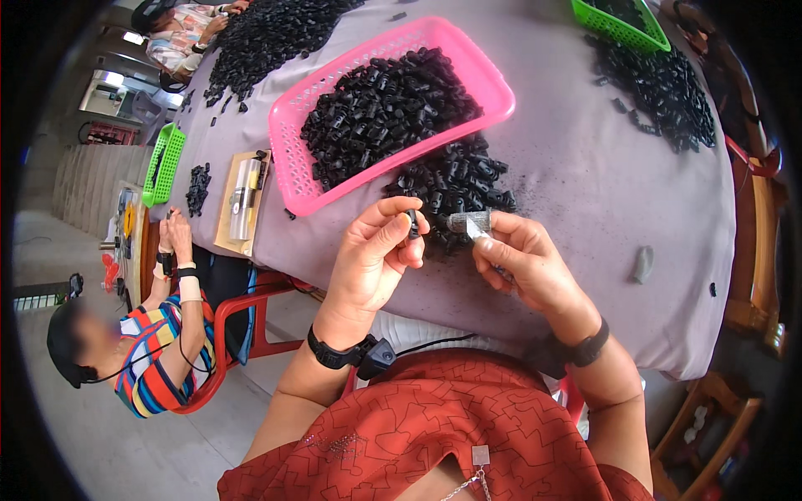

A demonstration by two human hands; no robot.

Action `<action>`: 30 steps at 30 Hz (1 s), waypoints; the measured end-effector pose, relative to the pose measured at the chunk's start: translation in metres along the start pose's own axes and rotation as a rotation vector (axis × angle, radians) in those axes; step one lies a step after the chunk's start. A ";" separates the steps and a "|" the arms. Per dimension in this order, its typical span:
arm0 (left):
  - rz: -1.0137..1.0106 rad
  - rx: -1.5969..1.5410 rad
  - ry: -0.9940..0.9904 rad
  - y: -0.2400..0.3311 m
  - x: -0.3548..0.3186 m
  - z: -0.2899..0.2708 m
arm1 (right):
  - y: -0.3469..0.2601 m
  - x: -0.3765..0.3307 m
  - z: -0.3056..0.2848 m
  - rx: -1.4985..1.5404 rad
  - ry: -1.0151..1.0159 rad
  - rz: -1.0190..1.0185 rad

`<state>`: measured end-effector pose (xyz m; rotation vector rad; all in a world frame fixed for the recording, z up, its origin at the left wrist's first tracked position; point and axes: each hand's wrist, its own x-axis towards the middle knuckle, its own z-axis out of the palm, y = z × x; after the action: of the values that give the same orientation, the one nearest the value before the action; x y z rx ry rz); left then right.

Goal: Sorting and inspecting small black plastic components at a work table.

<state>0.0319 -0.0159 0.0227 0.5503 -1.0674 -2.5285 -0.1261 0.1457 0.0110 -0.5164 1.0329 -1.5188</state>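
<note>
My left hand (373,244) is closed, pinching a small black plastic part (413,224) between thumb and fingertips. Just to its right, my right hand (525,260) is closed too, its thumb against a thin, pale, pointed blade-like piece (474,230). A grey ribbed sleeve (458,221) appears to cover the tip of that hand's index finger. The two hands are close together but apart. Behind them lies a loose heap of black plastic parts (468,179), which spills from beside a pink basket (288,142) filled with more of them.
A grey curled piece (642,265) lies on the cloth-covered table (576,192) at right. Farther off are a green basket (622,29) and more black parts (668,92). At left, a wooden board (224,221) lies near a seated person in stripes (167,355); another person works at the far left.
</note>
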 end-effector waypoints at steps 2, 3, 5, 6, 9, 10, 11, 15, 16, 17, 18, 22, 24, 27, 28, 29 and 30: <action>0.012 0.036 0.015 0.004 0.001 -0.001 | -0.001 -0.001 0.002 -0.005 0.004 0.002; 0.076 0.064 0.011 0.010 0.004 -0.004 | -0.002 -0.001 0.003 -0.009 0.012 0.004; 0.231 0.110 0.009 0.030 0.015 -0.007 | -0.001 -0.001 0.002 -0.016 0.003 0.007; 0.307 0.153 0.061 0.044 0.022 -0.007 | 0.000 -0.001 0.001 -0.018 0.005 0.011; 0.563 0.498 0.268 0.077 0.040 0.000 | 0.002 -0.002 -0.001 -0.007 0.026 -0.006; 0.634 0.586 0.329 0.081 0.041 0.000 | 0.001 -0.001 0.000 -0.005 0.022 -0.003; 0.626 0.586 0.327 0.080 0.039 0.001 | 0.000 -0.002 0.000 -0.001 0.028 0.002; 0.492 0.930 0.175 0.059 0.011 -0.005 | -0.002 0.000 0.000 -0.026 0.018 -0.010; 0.369 0.990 0.140 0.050 0.003 -0.004 | -0.004 0.001 0.003 -0.023 0.021 -0.001; 0.309 1.079 0.110 0.039 -0.002 -0.012 | -0.008 0.000 0.008 -0.032 0.033 0.005; 0.244 1.178 0.076 0.027 -0.002 -0.011 | -0.009 -0.001 0.005 -0.031 0.044 0.004; 0.226 1.370 0.079 0.010 -0.011 -0.008 | -0.002 -0.002 0.000 -0.057 0.049 0.019; 0.260 1.469 0.086 0.009 -0.010 -0.009 | -0.003 -0.001 0.002 -0.057 0.054 0.011; 0.290 1.599 0.074 0.008 -0.009 -0.014 | 0.000 -0.002 0.001 -0.048 0.052 -0.011; 0.282 1.628 0.055 0.008 -0.008 -0.016 | 0.000 -0.002 0.000 -0.049 0.053 -0.012; 0.282 1.628 0.056 0.009 -0.008 -0.016 | 0.001 -0.001 0.000 -0.066 0.061 -0.008; 0.271 1.624 0.058 0.009 -0.008 -0.017 | 0.001 -0.002 0.000 -0.082 0.069 -0.005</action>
<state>0.0482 -0.0283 0.0204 0.6901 -2.7253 -0.9128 -0.1251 0.1475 0.0102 -0.5273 1.1517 -1.5118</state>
